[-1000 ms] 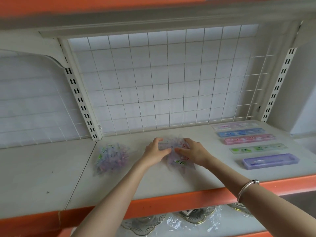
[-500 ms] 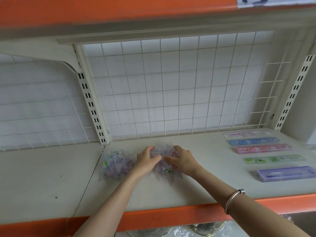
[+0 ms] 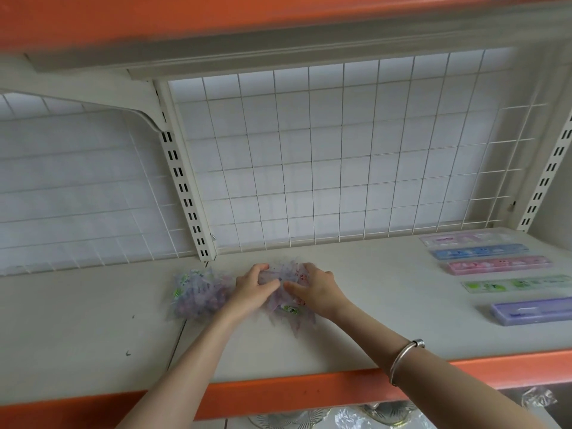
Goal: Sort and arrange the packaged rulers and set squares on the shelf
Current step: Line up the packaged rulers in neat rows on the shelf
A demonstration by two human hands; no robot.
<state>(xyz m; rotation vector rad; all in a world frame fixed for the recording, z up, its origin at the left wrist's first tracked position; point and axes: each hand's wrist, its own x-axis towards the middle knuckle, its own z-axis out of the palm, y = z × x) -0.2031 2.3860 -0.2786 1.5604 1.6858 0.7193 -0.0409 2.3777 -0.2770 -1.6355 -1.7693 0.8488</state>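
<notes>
Across the shelf (image 3: 387,329), well to the right of the fingers, five boxed rulers (image 3: 498,265) lie in a neat parallel row, likely the part already sorted. Just left of the fingers sits a loose heap of packets (image 3: 198,294), apparently awaiting its turn. Between the two hands lies a second bundle of packets (image 3: 289,309). The left hand (image 3: 252,289) and right hand (image 3: 317,289) curl round its sides, fingers (image 3: 260,268) clamped on the wrappers, probably to square the stack.
</notes>
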